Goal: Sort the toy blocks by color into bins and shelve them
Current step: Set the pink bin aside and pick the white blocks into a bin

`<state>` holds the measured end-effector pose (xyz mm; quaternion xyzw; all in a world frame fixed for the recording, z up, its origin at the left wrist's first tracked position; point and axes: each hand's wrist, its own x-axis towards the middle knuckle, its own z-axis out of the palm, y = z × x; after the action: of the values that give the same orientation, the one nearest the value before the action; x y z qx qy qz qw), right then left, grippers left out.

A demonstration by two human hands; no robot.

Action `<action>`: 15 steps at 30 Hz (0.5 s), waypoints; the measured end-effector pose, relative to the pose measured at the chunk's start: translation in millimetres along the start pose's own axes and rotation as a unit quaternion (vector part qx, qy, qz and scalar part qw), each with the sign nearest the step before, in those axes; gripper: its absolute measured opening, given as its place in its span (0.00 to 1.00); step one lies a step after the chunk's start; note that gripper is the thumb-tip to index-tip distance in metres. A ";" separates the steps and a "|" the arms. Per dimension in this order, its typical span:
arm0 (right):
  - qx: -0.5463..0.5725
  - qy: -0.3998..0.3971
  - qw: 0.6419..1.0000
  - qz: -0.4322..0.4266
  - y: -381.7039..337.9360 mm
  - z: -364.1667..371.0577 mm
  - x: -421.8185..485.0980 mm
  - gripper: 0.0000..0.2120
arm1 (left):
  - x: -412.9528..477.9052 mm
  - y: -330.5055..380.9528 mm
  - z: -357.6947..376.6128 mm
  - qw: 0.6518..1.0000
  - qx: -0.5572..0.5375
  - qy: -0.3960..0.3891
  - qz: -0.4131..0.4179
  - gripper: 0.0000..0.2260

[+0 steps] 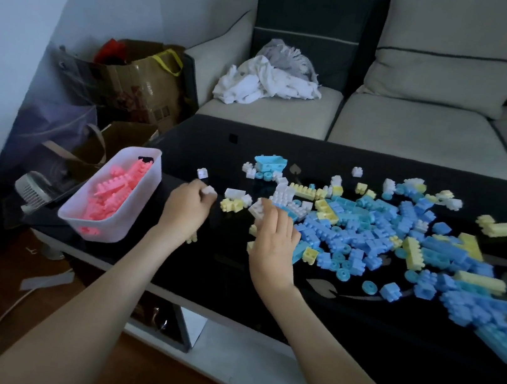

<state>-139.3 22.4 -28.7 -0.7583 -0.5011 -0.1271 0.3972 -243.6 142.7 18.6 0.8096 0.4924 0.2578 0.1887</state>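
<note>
My left hand (186,209) pinches a small white plastic block (209,190) in curled fingers, right of the translucent white bin (137,207). My right hand (274,244) touches a white studded brick (257,207); I cannot tell whether it grips.

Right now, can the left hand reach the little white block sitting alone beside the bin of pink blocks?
Probably yes: the little white block lies just beyond the left hand with bare table between, though that hand already holds another white piece.

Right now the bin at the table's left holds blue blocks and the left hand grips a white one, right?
No: the head view shows pink blocks in the bin, not blue. The left hand does grip a white block.
</note>
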 end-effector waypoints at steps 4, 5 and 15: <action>0.172 0.049 0.976 0.125 -3.0 -45.8 5.9 0.19 | -28.8 85.5 12.0 0.992 -0.102 -0.019 0.067 0.09; 0.267 0.037 0.941 0.205 -5.7 -59.7 10.7 0.18 | -36.8 105.1 17.9 0.987 -0.123 -0.025 0.101 0.09; 0.659 0.197 0.562 0.460 66.9 -213.6 -0.9 0.19 | -123.3 263.7 82.4 0.902 -0.166 -0.061 0.393 0.13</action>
<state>-38.3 -146.3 78.4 -0.3701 0.0613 0.2922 0.8797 -56.5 -89.0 72.0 0.9084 0.0714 0.3392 0.2337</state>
